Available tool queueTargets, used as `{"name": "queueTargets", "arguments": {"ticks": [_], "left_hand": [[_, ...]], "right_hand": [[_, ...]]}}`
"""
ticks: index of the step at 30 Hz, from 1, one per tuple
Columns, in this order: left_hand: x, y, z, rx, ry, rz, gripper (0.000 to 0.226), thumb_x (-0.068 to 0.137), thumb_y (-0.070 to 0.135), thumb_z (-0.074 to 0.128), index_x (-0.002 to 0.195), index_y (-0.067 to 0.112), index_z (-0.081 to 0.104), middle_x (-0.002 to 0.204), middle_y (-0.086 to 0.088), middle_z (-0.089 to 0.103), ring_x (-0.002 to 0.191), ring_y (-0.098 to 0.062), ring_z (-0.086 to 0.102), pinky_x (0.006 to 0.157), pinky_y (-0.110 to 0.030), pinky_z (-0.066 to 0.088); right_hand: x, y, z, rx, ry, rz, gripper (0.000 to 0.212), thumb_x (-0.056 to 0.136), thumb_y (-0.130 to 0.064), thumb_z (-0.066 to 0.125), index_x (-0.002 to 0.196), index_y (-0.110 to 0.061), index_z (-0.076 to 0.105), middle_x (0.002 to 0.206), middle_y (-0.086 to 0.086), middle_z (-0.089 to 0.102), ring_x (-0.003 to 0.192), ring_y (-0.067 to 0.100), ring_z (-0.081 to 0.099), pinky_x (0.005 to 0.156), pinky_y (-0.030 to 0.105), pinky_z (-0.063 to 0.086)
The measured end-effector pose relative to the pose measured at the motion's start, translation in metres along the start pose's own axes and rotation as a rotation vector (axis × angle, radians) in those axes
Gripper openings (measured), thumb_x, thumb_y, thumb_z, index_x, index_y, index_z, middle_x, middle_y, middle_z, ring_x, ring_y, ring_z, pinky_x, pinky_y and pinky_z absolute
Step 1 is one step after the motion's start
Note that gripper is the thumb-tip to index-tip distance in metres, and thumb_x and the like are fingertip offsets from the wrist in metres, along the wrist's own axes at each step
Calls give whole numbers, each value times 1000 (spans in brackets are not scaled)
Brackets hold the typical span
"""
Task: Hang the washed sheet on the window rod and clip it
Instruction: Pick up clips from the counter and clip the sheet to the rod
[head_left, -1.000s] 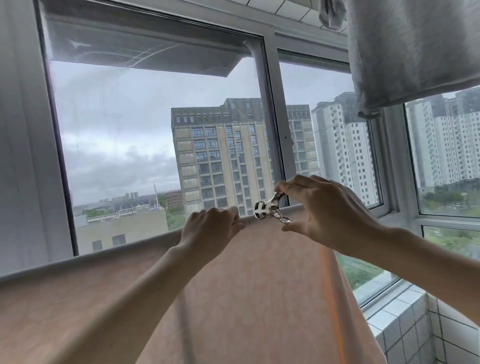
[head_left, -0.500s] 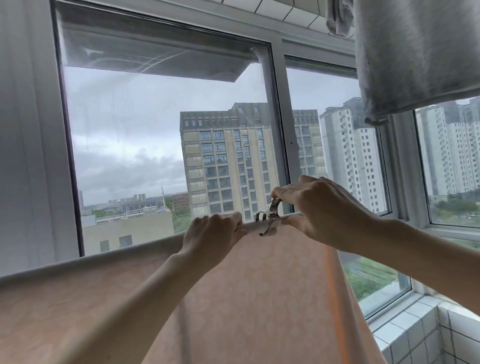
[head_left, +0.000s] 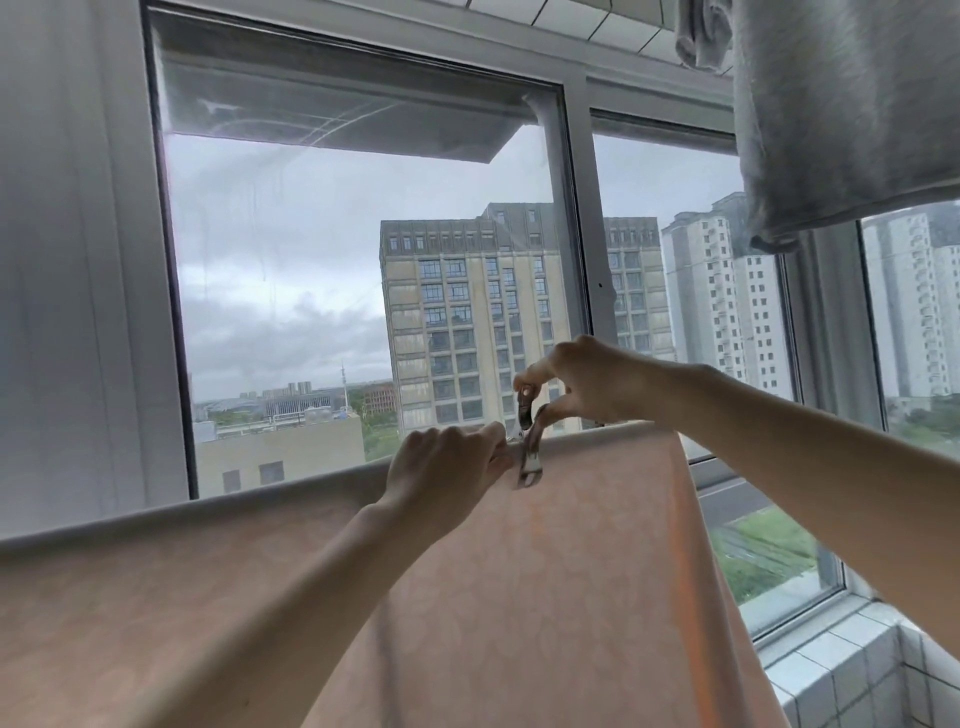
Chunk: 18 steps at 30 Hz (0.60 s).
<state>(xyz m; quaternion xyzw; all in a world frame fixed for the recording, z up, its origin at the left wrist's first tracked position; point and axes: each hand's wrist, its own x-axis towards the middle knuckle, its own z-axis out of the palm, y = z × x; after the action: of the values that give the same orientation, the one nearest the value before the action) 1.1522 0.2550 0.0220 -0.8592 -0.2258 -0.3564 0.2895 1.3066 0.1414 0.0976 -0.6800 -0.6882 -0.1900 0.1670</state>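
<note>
Here the pink sheet (head_left: 571, 597) hangs folded over the rod, its top fold running from the lower left of the frame up to right of centre. A metal clip (head_left: 529, 441) stands nearly upright on that fold, long axis vertical, lower end on the cloth. The right hand (head_left: 592, 384) pinches the clip's upper handles; the left hand (head_left: 447, 462) grips the fold just beside it, fingers curled. The sheet's right edge falls free near the tiled sill (head_left: 831, 654). A grey cloth (head_left: 841, 114) hangs at upper right. No writing is readable.
</note>
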Motion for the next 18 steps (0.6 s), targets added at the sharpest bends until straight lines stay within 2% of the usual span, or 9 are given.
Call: {"name": "queueTargets", "arguments": {"ticks": [2,5,8,11,15,18], "left_hand": [[-1,-1,0,-3,4,0,30,96,52,44,101,26,56,88,4,70,77,-18,67,69,-34,53],[-2,-1,-2,-5,-4,-1,30,96,52,42,101,25,56,88,5,69,77,-17,67,69,-35,53],[-3,-1,-4,-5,-4,-5,30,97,51,41,101,25,55,87,5,69,76,-16,66,69,-35,53],[-3,1,-4,6,-10,-2,30,98,51,40,101,26,55,87,5,69,76,-17,67,67,-33,52],[-10,-5,-16,-16,-68,62,26,98,44,45,109,23,56,97,6,68,85,-16,66,71,-30,47],[-30,-30,-30,-69,-87,25,26,97,46,46,106,25,59,94,9,65,86,-14,66,73,-31,51]], "right_hand": [[3,1,-4,-11,-48,0,59,78,-34,74,133,-20,55,132,-2,60,113,18,59,101,36,45],[2,2,-4,-8,-166,1,71,83,-38,69,145,-19,39,142,1,50,123,20,50,98,29,39],[1,4,-1,25,-179,6,76,86,-38,67,149,-19,29,151,0,39,135,20,40,111,36,34],[0,1,2,68,-151,13,76,89,-29,66,151,-21,23,154,0,33,140,19,33,116,38,27],[-6,-18,5,35,-32,-40,67,93,-16,59,150,-18,25,143,10,47,121,26,52,105,36,42],[-10,-41,13,-13,97,-138,57,93,-15,58,146,-16,35,137,7,50,129,22,43,105,29,37]]}}
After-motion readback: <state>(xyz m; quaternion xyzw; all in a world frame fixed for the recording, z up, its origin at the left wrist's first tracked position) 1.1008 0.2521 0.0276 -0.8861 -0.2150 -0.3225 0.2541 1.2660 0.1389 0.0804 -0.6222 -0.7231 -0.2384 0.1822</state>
